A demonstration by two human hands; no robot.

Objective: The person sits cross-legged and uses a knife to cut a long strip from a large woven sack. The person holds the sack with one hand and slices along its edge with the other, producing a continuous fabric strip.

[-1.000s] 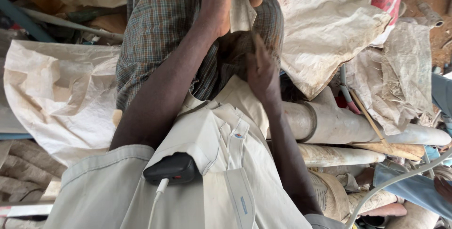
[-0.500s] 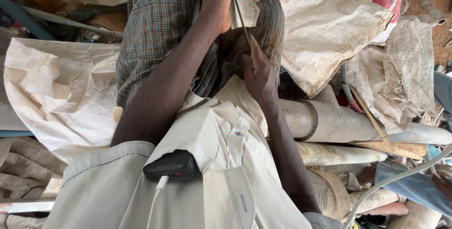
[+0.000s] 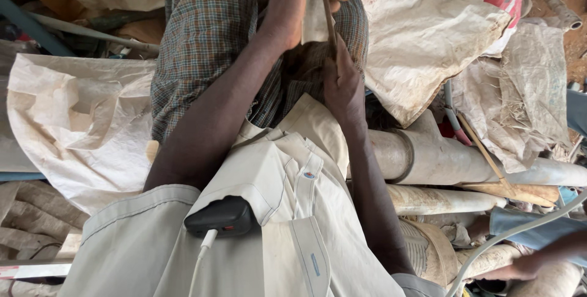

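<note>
I look down over my beige shirt [image 3: 287, 199] and checked cloth [image 3: 208, 34] on my lap. My left hand [image 3: 286, 13] is raised at the top of the view, gripping a pale flat piece [image 3: 312, 19] with its fingers curled round the far side. A thin brown strip [image 3: 327, 10] runs along that piece. My right hand [image 3: 342, 86] sits just below, fingers closed round the strip's lower end. The top ends of the strip and the piece are cut off by the frame.
A black device [image 3: 223, 216] with a white cable sits in my shirt pocket. Dirty woven sacks [image 3: 422, 34] lie around, one more sack [image 3: 73, 126] at left. Thick grey pipes [image 3: 465, 162] lie at right. Another person's hand [image 3: 520, 266] shows at bottom right.
Both hands have risen toward the top of the view. The thin strip now stands upright between them, and my right hand has closed on its lower end.
</note>
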